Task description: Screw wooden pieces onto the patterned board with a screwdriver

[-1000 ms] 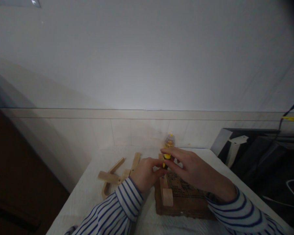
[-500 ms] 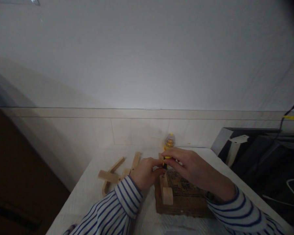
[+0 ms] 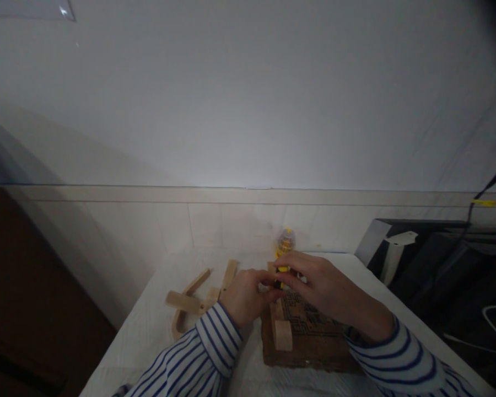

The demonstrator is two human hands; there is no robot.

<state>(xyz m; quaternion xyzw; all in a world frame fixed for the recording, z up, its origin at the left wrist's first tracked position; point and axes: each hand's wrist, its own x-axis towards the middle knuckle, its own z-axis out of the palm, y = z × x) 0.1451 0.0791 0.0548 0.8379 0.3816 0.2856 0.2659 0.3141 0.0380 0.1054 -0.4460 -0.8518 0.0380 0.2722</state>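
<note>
Both my hands meet above a dark carved wooden board (image 3: 314, 344) on a white table (image 3: 149, 336). My right hand (image 3: 324, 286) is closed round a yellow and black screwdriver (image 3: 281, 271) standing upright, its clear yellow handle top showing above my fingers. My left hand (image 3: 244, 295) is pinched shut at the screwdriver's lower end, touching a pale wooden piece (image 3: 280, 325) that lies along the board's left edge. What the left fingers pinch is hidden. Both sleeves are white with blue stripes.
Loose pale wooden parts (image 3: 192, 300) lie crossed on the table to the left of my hands. A tiled wall stands close behind. At the right is a dark unit with a white bracket (image 3: 397, 248) and a cable.
Both hands stay at the screwdriver; my right hand's fingers have shifted slightly round its handle. The view has tilted a little.
</note>
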